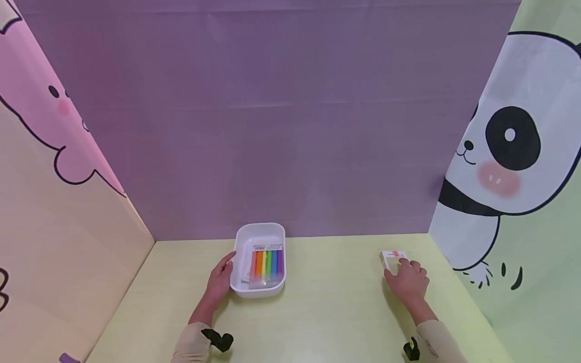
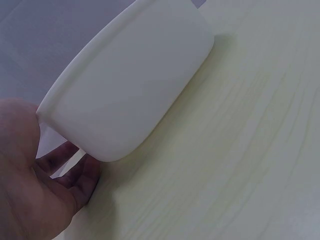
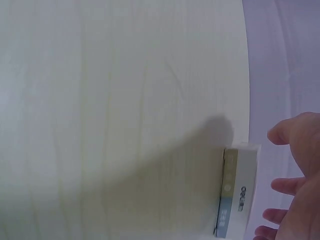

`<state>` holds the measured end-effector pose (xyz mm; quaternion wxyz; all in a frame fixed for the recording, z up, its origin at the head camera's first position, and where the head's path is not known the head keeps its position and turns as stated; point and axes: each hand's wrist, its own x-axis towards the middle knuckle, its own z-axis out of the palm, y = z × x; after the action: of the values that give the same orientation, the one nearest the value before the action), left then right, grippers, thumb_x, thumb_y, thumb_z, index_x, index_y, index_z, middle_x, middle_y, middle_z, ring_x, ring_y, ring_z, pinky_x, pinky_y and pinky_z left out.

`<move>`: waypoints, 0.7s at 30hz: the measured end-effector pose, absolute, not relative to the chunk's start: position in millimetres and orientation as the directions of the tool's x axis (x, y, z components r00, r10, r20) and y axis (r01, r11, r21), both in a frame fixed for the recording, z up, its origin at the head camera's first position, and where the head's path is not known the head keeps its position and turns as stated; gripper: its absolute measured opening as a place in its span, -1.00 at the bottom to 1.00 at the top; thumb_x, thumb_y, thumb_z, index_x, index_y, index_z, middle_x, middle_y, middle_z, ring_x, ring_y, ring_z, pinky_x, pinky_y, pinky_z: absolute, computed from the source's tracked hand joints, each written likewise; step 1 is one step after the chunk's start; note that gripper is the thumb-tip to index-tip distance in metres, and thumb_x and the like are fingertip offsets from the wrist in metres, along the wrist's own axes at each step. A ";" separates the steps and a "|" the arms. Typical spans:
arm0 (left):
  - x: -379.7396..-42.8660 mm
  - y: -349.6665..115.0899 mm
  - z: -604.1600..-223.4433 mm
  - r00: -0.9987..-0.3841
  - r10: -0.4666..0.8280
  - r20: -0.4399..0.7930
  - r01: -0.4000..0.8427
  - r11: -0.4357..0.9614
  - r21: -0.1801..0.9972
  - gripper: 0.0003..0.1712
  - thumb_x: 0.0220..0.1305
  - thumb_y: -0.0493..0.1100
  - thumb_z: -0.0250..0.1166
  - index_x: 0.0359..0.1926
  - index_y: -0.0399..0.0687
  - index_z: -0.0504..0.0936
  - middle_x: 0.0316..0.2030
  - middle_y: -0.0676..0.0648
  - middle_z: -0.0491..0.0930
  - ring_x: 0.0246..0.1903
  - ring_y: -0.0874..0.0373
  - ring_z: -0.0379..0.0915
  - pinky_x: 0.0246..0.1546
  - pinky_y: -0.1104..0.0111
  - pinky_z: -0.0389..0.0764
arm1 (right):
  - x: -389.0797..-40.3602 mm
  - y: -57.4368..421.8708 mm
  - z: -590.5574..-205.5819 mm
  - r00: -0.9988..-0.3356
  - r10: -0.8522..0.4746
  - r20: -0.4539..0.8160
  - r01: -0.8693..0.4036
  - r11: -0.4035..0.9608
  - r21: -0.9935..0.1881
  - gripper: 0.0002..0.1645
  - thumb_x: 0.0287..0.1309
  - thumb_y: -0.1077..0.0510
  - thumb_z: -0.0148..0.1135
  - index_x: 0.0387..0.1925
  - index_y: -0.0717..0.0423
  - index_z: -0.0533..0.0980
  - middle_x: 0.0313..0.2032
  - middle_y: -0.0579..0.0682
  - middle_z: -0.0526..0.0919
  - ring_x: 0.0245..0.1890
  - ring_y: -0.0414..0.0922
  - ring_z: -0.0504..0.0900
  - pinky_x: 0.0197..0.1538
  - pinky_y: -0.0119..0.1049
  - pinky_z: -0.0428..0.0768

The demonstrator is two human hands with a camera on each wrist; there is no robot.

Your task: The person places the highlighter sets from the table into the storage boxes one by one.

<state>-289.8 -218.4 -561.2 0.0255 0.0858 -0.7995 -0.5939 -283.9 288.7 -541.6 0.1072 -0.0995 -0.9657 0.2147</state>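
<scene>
The pack [image 1: 267,264] hides most of a white item [image 1: 245,278]; the pack's label [image 1: 268,247] is too small to read. In the left wrist view the tray [image 2: 130,80], cropped above, hides its contents. The right wrist view's edge cuts off the right hand [image 3: 303,182].

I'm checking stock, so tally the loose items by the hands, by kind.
Open white plastic tray: 1
Clear pack of rainbow-coloured sticks: 1
Small white rectangular box: 1
Total: 3, leaving out something white by the pack, too hidden to tell
</scene>
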 end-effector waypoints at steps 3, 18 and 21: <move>-288.8 -218.5 -563.3 -0.986 -0.158 -0.054 -0.097 0.277 0.956 -0.51 0.56 -0.07 -0.12 0.41 -0.01 0.29 0.31 -0.33 0.26 0.21 -0.21 0.24 0.24 -0.08 0.26 | -281.2 293.4 -544.5 -0.960 0.243 0.140 0.161 0.887 -0.433 -0.21 0.12 -0.12 0.19 0.17 0.41 0.31 0.11 0.54 0.28 0.06 0.50 0.25 0.00 0.33 0.27; -289.3 -219.0 -565.9 -0.994 -0.107 -0.023 -0.049 0.246 0.968 -0.47 0.57 0.02 -0.17 0.44 0.02 0.24 0.43 -0.26 0.10 0.39 -0.22 -0.01 0.33 -0.08 0.07 | -281.4 304.7 -542.3 -0.975 0.208 0.077 0.151 0.877 -0.456 -0.07 0.10 -0.19 0.26 0.27 0.36 0.20 0.13 0.57 0.22 0.03 0.51 0.25 0.00 0.36 0.23; -287.2 -219.7 -564.6 -0.994 -0.104 -0.021 -0.046 0.244 0.969 -0.47 0.57 0.02 -0.18 0.45 0.01 0.23 0.43 -0.27 0.09 0.40 -0.22 -0.04 0.34 -0.09 0.03 | -281.9 305.1 -543.9 -0.976 0.207 0.066 0.154 0.874 -0.460 -0.04 0.09 -0.22 0.26 0.28 0.36 0.20 0.12 0.57 0.23 0.02 0.51 0.26 -0.02 0.37 0.25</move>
<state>-287.2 -219.7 -564.6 0.0237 0.0478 -0.7883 -0.6129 -281.9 305.1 -543.9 0.0565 -0.0934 -0.9665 0.2325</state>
